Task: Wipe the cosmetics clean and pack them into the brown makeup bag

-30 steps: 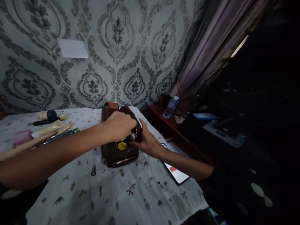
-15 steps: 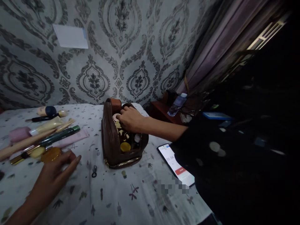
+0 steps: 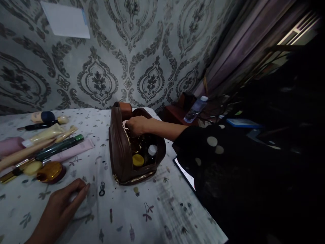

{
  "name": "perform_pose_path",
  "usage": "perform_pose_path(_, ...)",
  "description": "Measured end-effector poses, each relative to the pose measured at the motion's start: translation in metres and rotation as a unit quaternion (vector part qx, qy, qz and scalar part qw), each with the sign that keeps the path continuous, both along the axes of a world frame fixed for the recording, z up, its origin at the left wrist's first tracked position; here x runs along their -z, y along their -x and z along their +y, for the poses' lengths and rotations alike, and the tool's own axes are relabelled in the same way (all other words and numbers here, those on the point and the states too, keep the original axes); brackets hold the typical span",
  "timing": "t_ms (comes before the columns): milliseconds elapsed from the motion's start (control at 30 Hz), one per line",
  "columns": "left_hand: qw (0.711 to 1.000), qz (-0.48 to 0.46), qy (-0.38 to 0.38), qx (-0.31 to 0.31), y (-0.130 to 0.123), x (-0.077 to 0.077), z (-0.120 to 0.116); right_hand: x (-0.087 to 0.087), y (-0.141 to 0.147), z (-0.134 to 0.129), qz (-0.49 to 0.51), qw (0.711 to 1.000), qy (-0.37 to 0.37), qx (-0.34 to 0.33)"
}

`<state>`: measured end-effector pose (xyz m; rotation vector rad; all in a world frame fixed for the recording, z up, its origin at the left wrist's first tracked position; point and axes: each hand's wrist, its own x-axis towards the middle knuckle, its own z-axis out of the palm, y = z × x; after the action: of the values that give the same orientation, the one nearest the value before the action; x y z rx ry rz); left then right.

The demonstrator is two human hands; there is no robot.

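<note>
A brown leather toiletry bag (image 3: pixel 118 145) stands unzipped on the patterned white sheet. My right hand (image 3: pixel 137 126) reaches into it from the right, fingers bent down and their tips hidden inside. Beside those fingers a pale round item (image 3: pixel 125 124) shows at the bag's inner wall. Lower in the bag are a yellow-lidded jar (image 3: pixel 138 160) and a white-capped bottle (image 3: pixel 152 150). My left hand (image 3: pixel 62 206) hovers at or rests on the sheet left of the bag, loosely curved, thumb and forefinger apart, nothing visible held. Nearest to it lies an amber-lidded round jar (image 3: pixel 51 172).
Left on the sheet lie a pink tube (image 3: pixel 73 150), a green tube (image 3: pixel 59 147), brushes and a foundation bottle (image 3: pixel 42 117). A phone (image 3: pixel 185 173) is partly under my black sleeve (image 3: pixel 203 149). A water bottle (image 3: pixel 196 109) stands tilted beyond the bed.
My right hand has shifted slightly within the bag, baring the white-capped bottle more. My left hand sits farther from the amber-lidded jar. My sleeve covers more of the phone; the view has shifted slightly.
</note>
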<state>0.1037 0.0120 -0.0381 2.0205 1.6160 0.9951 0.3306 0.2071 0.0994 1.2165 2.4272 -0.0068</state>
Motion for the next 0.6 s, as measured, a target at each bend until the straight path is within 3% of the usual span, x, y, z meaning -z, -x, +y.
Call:
perform_pose_path(267,0.999,0.014,-0.022,0.04,-0.006,-0.014,0.003,-0.003,-0.003,0.012,0.059,0.996,0.019,0.057)
perform_pose_path(467,0.999,0.012,-0.012,0.05,-0.002,-0.009,0.003,-0.023,-0.021,-0.024,0.122,0.992,-0.029,-0.01)
perform_pose_path(600,0.999,0.009,-0.009,0.052,-0.001,-0.007,0.003,-0.026,-0.031,-0.051,0.118,0.992,-0.041,-0.035)
